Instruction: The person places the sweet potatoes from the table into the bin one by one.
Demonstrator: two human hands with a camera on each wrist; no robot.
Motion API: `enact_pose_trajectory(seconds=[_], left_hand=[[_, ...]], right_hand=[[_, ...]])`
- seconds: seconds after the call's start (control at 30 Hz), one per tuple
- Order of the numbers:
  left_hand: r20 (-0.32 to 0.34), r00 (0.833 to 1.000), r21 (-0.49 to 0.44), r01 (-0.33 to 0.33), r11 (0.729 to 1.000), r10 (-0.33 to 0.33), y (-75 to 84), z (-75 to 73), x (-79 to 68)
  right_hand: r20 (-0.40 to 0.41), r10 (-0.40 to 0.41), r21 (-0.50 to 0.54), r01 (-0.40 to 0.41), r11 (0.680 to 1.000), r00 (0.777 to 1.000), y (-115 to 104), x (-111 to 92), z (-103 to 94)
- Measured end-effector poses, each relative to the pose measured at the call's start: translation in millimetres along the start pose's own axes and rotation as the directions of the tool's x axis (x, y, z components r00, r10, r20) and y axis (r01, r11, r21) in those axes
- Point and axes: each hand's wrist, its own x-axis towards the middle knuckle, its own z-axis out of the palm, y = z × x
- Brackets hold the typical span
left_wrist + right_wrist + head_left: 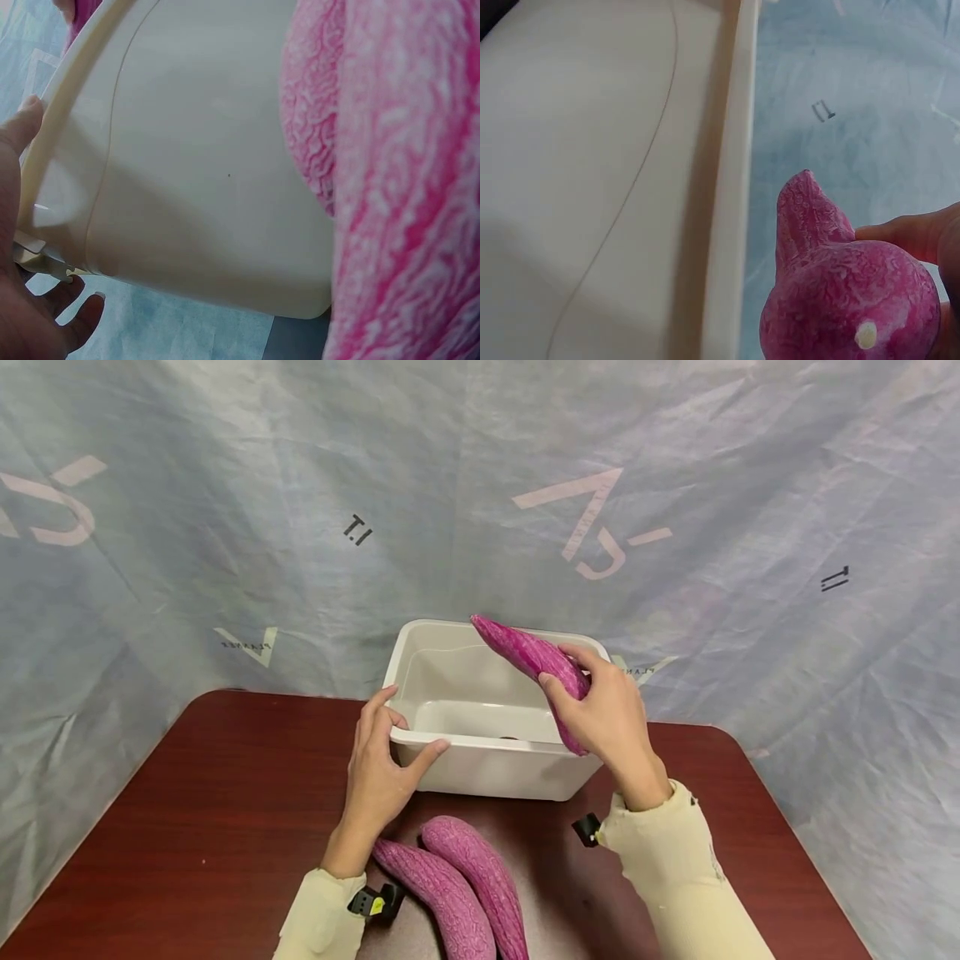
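A long purple vegetable, shaped like a sweet potato and streaked with pale marks, is held by my right hand over the right side of a white bin. Thumb and fingers pinch its sides, and one tapered end points up and left. In the right wrist view its rounded end shows a pale spot. My left hand grips the bin's front left corner, fingers over the rim and thumb along the front. Two similar vegetables, a left one and a right one, lie side by side before the bin.
The bin stands upright toward the back of a dark red table. Behind and around the table hangs a grey printed sheet. A black wrist device sits by the left sleeve, near the lying vegetables.
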Motion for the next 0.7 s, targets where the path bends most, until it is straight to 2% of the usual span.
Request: enact_pose_trajectory(seconds=[0.3, 0.7], left_hand=[[0.002, 1.000, 0.000, 0.003, 1.000, -0.003, 1.5, -1.3, 0.6], [0.000, 1.000, 0.009, 0.006, 1.000, -0.006, 3.2, -0.2, 0.3]], right_hand=[[0.034, 0.071, 0.005, -0.071, 0.997, 0.997, 10, 19, 5.2], [0.022, 0.150, -0.053, -0.149, 0.987, 0.988, 32, 26, 19.4]])
